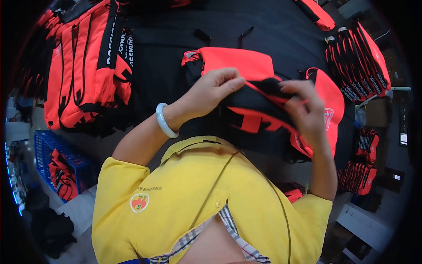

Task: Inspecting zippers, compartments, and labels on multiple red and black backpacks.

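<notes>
An orange-red and black backpack [239, 60] lies in front of me on the dark table. My left hand [220, 87], with a pale bangle on its wrist, is closed in a pinch at the bag's black and red near edge. My right hand [307, 105] curls its fingers round the black, red-edged part of the same bag and is slightly blurred. Between the two hands that part is lifted and stretched. The tips of the pinching fingers hide exactly what they grip. Beside my right hand lies another orange-red bag [326, 90] with a pale crest.
A tall stack of orange-red bags [74, 66] stands at the left of the table [162, 26]. More bags [358, 61] are stacked at the far right. Below left is a blue crate [44, 141] holding red pieces. Two small black items [202, 35] lie behind the backpack.
</notes>
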The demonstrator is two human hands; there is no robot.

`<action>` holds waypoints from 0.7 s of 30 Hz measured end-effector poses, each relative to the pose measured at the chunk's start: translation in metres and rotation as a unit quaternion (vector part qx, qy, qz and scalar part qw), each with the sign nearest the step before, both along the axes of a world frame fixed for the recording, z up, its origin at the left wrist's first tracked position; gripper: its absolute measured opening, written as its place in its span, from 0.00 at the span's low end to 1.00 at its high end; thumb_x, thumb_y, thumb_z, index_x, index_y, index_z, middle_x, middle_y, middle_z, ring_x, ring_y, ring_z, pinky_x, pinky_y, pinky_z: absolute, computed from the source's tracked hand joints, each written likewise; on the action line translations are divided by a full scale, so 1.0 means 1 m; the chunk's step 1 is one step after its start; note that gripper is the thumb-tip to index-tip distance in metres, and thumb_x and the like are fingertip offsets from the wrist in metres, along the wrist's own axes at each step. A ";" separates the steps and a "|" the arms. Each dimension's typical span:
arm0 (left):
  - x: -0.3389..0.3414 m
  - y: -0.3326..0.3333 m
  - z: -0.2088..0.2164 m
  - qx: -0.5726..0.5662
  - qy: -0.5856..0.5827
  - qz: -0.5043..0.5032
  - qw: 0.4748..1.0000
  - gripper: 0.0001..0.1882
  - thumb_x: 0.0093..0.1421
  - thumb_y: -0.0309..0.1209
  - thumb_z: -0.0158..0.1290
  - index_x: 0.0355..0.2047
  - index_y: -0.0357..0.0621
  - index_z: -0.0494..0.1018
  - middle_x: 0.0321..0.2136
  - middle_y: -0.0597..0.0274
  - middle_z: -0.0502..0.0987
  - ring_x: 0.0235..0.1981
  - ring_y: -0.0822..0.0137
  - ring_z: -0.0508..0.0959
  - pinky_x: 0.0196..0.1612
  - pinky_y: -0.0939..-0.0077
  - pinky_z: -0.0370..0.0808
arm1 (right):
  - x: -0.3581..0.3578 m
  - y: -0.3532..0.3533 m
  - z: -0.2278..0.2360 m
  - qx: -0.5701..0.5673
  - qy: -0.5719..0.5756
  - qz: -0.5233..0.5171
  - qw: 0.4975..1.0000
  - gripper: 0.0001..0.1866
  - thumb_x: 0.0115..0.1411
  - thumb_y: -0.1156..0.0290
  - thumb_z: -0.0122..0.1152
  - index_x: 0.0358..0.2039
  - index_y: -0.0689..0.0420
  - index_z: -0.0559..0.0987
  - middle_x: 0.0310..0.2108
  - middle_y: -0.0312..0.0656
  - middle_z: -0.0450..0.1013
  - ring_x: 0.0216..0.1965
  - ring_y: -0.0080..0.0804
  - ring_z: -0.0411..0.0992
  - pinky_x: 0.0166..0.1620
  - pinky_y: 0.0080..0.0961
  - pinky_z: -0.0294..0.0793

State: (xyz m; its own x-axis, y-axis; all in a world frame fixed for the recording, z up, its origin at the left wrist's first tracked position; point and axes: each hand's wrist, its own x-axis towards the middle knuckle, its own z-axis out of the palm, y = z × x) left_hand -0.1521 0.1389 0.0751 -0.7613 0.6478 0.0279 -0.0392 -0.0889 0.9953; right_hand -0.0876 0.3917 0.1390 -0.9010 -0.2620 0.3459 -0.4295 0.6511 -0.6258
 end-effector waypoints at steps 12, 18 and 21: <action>-0.046 -0.123 0.077 -0.201 0.628 0.285 0.696 0.16 0.66 0.30 0.48 0.52 0.36 0.72 0.46 0.53 0.76 0.47 0.64 0.77 0.50 0.75 0.74 | 0.057 0.059 0.036 -0.004 -0.201 -0.136 0.970 0.26 0.43 0.65 0.74 0.41 0.64 0.76 0.32 0.38 0.74 0.36 0.25 0.72 0.45 0.22 0.68; -0.100 -0.129 0.117 0.021 -0.048 0.257 0.965 0.16 0.66 0.39 0.50 0.42 0.39 0.76 0.36 0.62 0.79 0.40 0.74 0.78 0.42 0.80 0.74 | 0.014 0.064 0.048 -0.432 -0.228 0.066 0.870 0.13 0.63 0.64 0.56 0.42 0.60 0.73 0.34 0.30 0.71 0.35 0.11 0.68 0.38 0.12 0.68; -0.132 -0.135 0.075 -0.001 0.020 0.290 0.957 0.17 0.68 0.40 0.46 0.43 0.40 0.76 0.36 0.65 0.79 0.38 0.73 0.77 0.41 0.82 0.70 | -0.014 0.040 0.026 -0.548 -0.242 0.039 0.799 0.09 0.66 0.67 0.54 0.40 0.58 0.74 0.34 0.31 0.74 0.33 0.14 0.72 0.38 0.14 0.72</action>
State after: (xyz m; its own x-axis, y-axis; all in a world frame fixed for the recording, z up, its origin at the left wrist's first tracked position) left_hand -0.2838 0.0041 0.1497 -0.9910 0.1176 0.0636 0.0541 -0.0820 0.9952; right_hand -0.1016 0.4318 0.1648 -0.9945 -0.1023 0.0213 0.0237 -0.4201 -0.9072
